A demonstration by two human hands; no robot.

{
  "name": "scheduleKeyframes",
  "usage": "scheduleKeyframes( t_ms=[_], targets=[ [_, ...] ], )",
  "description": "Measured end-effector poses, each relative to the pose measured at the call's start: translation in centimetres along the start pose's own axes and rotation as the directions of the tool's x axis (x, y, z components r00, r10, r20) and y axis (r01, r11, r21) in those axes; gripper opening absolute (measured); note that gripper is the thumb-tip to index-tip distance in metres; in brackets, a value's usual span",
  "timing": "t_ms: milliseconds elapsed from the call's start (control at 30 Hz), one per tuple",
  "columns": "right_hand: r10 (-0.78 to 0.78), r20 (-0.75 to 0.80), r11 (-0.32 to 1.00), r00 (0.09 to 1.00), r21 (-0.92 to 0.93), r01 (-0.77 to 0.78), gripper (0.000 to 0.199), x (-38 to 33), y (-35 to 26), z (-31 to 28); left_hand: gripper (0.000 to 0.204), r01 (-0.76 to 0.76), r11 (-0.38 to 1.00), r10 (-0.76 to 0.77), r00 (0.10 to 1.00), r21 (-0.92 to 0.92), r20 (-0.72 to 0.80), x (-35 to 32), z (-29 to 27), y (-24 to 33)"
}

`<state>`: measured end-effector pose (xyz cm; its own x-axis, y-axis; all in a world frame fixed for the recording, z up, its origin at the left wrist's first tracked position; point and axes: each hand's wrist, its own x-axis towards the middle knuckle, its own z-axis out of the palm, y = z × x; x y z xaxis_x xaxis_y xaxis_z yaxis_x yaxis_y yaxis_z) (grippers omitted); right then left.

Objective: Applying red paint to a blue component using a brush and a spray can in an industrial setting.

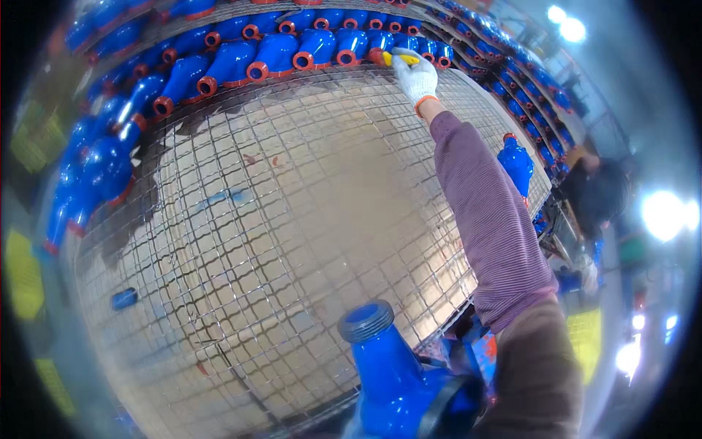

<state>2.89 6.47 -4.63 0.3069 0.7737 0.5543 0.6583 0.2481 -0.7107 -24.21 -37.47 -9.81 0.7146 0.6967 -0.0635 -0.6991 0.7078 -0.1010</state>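
Note:
My right hand (417, 75), in a white knit glove with an orange cuff, reaches to the far row of parts. Its fingers are closed round a small yellow-handled tool (401, 59) with a reddish end, whose kind is unclear. That end is beside the blue castings with red flanged ends (347, 45). Close in front of me, a larger blue casting (391, 380) with a bare threaded neck stands tilted at the lower edge. A pale patch beside its base may be my left glove; no fingers show there.
A wire-mesh table (241, 263) spreads before me over a brownish sheet. More blue castings (102, 168) line its left side, and one (516, 167) lies at the right. Racks of parts (523, 88) stand beyond. Another person (596, 190) is at the right. A small blue piece (124, 298) lies at left.

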Motion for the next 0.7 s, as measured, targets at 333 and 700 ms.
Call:
scheduleKeyframes(
  t_ms=[333, 700],
  targets=[
    [0.172, -0.166, 0.877, 0.971, 0.474, -0.075, 0.022, -0.9, -0.1, -1.4, 0.095, -0.064, 0.997, 0.063, 0.998, 0.051, 0.005, 0.2, 0.5, -0.7],
    [0.309, -0.204, 0.951, 0.929, 0.097, -0.295, 0.035, -11.0, -10.1, -16.9, 0.095, -0.069, 0.989, 0.063, 0.997, 0.132, 0.050, -3.3, 4.8, -1.7]
  ],
)
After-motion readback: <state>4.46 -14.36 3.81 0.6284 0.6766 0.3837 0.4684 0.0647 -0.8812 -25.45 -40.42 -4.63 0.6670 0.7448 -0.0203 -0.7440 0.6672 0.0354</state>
